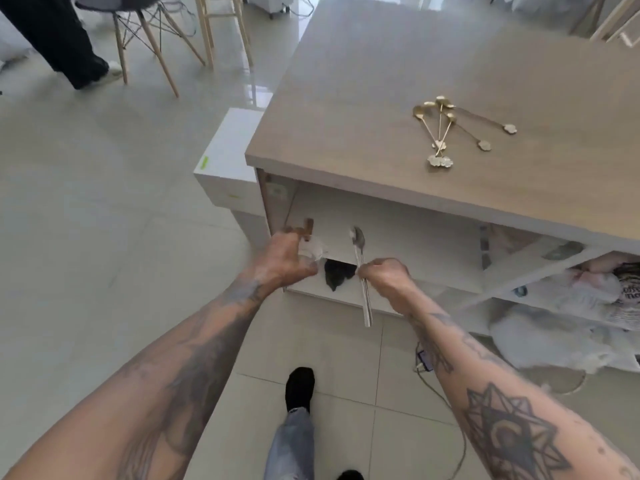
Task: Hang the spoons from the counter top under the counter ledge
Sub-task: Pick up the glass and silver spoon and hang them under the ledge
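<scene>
Several small gold spoons point(450, 128) with flower-shaped handle ends lie fanned out on the wood-grain counter top point(363, 98). Below the counter's front ledge point(381, 192), my right hand point(388, 278) grips a long silver spoon point(362, 271) at mid-handle, bowl up, handle end pointing down. My left hand point(287, 254) is to its left at about the same height, fingers closed around a small clear plastic piece with a brown hook-like part point(308, 225) sticking up above it. Both hands are in front of the white panel point(415, 244) under the ledge.
A white box point(228, 161) stands against the counter's left side. Shelves at the lower right hold bags and soft white items point(571, 306). A cable point(446, 403) runs over the tiled floor. Another person's legs and a chair point(145, 26) are at the far left.
</scene>
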### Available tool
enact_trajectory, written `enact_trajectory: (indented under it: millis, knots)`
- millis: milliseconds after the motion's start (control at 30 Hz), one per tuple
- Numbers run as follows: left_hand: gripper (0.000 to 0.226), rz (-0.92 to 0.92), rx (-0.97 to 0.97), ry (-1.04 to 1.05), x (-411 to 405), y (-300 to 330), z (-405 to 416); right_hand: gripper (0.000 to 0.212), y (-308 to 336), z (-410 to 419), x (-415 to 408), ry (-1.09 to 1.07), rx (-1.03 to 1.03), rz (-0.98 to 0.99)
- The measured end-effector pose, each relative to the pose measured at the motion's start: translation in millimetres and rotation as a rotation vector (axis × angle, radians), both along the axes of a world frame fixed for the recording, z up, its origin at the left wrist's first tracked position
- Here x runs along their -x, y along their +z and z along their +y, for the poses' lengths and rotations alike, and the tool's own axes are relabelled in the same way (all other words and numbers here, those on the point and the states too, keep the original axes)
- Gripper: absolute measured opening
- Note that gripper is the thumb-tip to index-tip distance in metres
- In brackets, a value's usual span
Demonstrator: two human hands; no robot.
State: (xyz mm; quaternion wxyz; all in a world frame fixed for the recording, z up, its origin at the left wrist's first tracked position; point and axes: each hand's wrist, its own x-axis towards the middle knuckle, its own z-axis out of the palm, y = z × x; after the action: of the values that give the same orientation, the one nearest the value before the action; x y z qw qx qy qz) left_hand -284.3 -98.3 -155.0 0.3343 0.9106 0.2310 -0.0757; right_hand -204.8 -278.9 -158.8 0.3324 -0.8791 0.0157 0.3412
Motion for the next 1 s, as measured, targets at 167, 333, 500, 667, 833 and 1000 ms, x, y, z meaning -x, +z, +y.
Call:
enact_trajectory:
  millis: [167, 333, 500, 667, 833, 1000]
  knots:
    - [0.057, -0.019, -0.043, -0.041, -68, -92, 36, 0.024, -92, 39, -73, -0.084, -0.014, 0.058]
    - [0.057, -0.105, -0.087, -0.004, -147, -165, 64, 0.015, -168, 87, -144, -0.135, -0.007, 0.018]
    - [0.057, -0.147, -0.085, -0.016, -187, -208, 78, 0.016, -213, 122, -185, -0.213, 0.002, -0.058]
    - [0.066, -0.166, -0.071, -0.016, -200, -224, 88, 0.031, -237, 135, -201, -0.231, 0.070, -0.136]
    - [0.082, -0.191, -0.061, -0.026, -197, -219, 88, 0.031, -235, 135, -197, -0.230, 0.098, -0.240]
    - [0.072, -0.158, -0.117, -0.012, -169, -199, 85, 0.037, -203, 109, -187, -0.199, 0.157, -0.249]
